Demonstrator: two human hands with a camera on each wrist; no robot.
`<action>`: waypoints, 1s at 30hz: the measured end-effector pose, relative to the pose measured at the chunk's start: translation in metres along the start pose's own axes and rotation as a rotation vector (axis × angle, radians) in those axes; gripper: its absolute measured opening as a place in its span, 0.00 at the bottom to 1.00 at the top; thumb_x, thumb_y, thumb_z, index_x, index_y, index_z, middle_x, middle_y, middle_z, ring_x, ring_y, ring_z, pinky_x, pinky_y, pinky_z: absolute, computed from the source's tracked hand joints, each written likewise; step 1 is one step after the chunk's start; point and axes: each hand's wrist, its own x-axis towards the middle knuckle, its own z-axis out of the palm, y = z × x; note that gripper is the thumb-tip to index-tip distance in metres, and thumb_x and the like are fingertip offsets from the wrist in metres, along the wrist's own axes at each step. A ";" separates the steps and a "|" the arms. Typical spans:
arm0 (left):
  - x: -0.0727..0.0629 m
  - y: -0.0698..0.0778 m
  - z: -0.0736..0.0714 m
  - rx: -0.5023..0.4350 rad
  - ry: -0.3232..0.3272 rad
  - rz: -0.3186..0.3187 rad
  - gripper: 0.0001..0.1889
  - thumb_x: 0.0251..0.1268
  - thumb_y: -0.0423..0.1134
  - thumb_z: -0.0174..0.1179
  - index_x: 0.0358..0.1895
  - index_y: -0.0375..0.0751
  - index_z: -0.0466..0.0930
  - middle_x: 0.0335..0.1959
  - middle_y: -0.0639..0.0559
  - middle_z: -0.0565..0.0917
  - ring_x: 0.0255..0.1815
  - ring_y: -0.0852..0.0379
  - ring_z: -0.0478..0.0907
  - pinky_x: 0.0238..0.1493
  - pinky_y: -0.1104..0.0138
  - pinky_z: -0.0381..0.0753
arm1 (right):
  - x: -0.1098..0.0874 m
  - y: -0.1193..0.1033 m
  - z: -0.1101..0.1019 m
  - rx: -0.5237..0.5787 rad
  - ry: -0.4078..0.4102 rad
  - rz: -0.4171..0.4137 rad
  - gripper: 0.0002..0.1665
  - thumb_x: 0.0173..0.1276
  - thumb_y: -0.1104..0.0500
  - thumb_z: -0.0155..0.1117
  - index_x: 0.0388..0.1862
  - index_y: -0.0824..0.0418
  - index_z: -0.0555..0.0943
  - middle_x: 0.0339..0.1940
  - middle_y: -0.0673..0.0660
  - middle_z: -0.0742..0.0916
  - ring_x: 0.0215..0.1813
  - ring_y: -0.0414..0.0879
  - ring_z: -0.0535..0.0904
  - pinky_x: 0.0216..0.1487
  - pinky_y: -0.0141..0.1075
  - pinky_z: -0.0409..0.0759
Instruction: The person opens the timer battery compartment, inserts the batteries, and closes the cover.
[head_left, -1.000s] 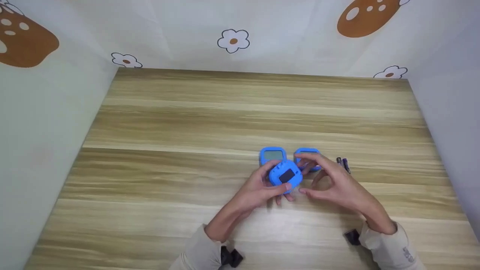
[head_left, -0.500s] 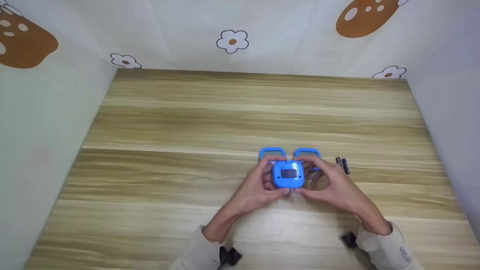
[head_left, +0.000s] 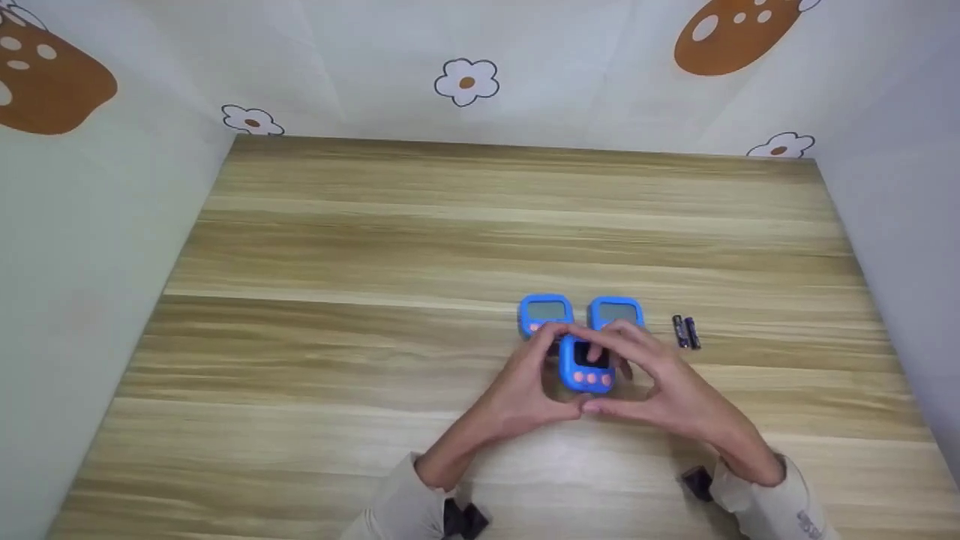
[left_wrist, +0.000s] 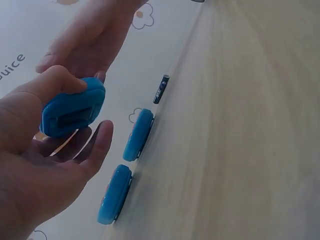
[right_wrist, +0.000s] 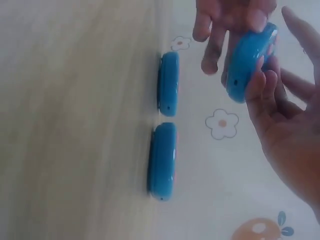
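A small blue digital timer (head_left: 583, 368) with pink buttons and a dark screen is raised off the table between both hands. My left hand (head_left: 525, 390) holds it; in the left wrist view the thumb lies over its upper edge and the fingers are below. My right hand (head_left: 667, 382) has curled fingertips on the timer's button face in the right wrist view. In the head view a right finger crosses the screen, and the two thumbs come together below the timer. The back, with a dark rectangle, faces the left wrist camera.
Two more blue timers, a left one (head_left: 546, 309) and a right one (head_left: 616, 310), lie just beyond the hands, partly covered by them. Two dark batteries (head_left: 685, 332) lie side by side to their right. Patterned walls enclose the wooden table (head_left: 375, 240).
The timer was turned from its back face to its button face. My right hand, earlier apart from it, came to its edge and then its front. The other timers and batteries stayed put.
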 end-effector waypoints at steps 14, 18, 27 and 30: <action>0.000 0.001 -0.004 -0.211 0.032 -0.109 0.41 0.48 0.23 0.67 0.66 0.49 0.60 0.62 0.55 0.71 0.61 0.58 0.71 0.64 0.62 0.70 | -0.004 0.023 -0.008 -0.231 0.028 0.091 0.40 0.52 0.47 0.79 0.65 0.47 0.76 0.63 0.46 0.77 0.63 0.45 0.71 0.61 0.44 0.71; 0.001 0.000 -0.006 -0.159 0.025 -0.101 0.42 0.49 0.24 0.68 0.66 0.49 0.57 0.62 0.54 0.71 0.61 0.58 0.70 0.65 0.62 0.68 | -0.002 0.025 -0.005 -0.233 0.043 0.095 0.40 0.52 0.47 0.80 0.64 0.47 0.76 0.62 0.48 0.78 0.63 0.45 0.71 0.61 0.47 0.71; 0.002 0.003 -0.072 0.419 0.004 -0.101 0.36 0.44 0.38 0.76 0.60 0.43 0.69 0.56 0.52 0.70 0.58 0.55 0.68 0.64 0.60 0.67 | 0.051 0.023 0.025 -0.255 -0.006 0.109 0.37 0.49 0.49 0.82 0.58 0.51 0.78 0.53 0.44 0.78 0.55 0.45 0.73 0.56 0.44 0.74; 0.000 -0.001 -0.098 0.601 -0.024 -0.167 0.35 0.43 0.42 0.78 0.59 0.44 0.73 0.54 0.51 0.71 0.56 0.53 0.67 0.61 0.57 0.66 | 0.079 0.022 0.044 -0.322 -0.063 0.122 0.36 0.48 0.49 0.82 0.56 0.54 0.79 0.52 0.48 0.78 0.56 0.46 0.71 0.59 0.45 0.71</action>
